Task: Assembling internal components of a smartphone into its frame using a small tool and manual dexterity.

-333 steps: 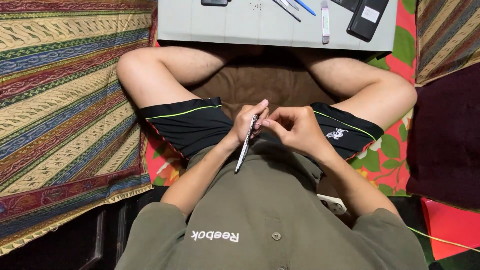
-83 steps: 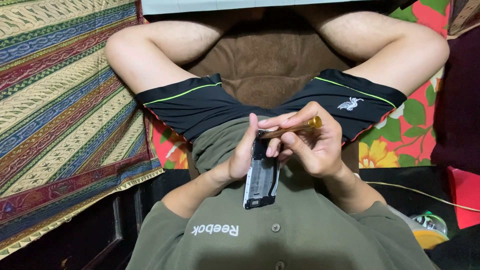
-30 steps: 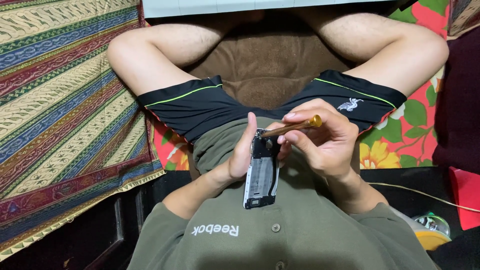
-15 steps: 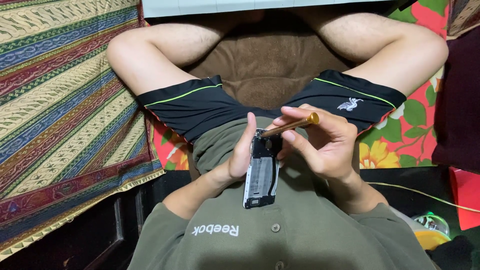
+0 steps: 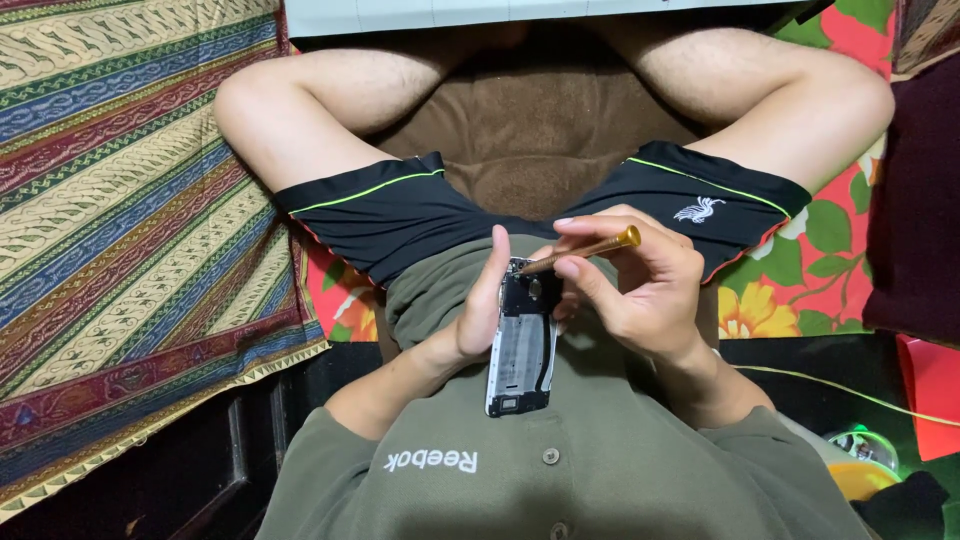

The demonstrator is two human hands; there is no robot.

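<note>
I sit cross-legged and look down at my lap. My left hand (image 5: 482, 315) grips an opened phone (image 5: 522, 345) with its back cover off, held upright over my olive shirt. My right hand (image 5: 640, 290) pinches a slim gold-coloured screwdriver (image 5: 590, 247). Its tip rests on the phone's upper end, near the camera part. The screwdriver lies nearly level, its handle pointing right.
A brown cushion (image 5: 530, 140) lies between my legs. A striped patterned cloth (image 5: 120, 200) covers the left side; a red floral cloth (image 5: 800, 270) is on the right. A white table edge (image 5: 500, 12) runs along the top. A thin cable (image 5: 850, 390) and a round yellow object (image 5: 860, 470) sit lower right.
The screwdriver tip has stayed on the phone's top end while my right hand's fingers shifted slightly around it, the handle tilting a little. Earlier I held a thinner silver tool.
</note>
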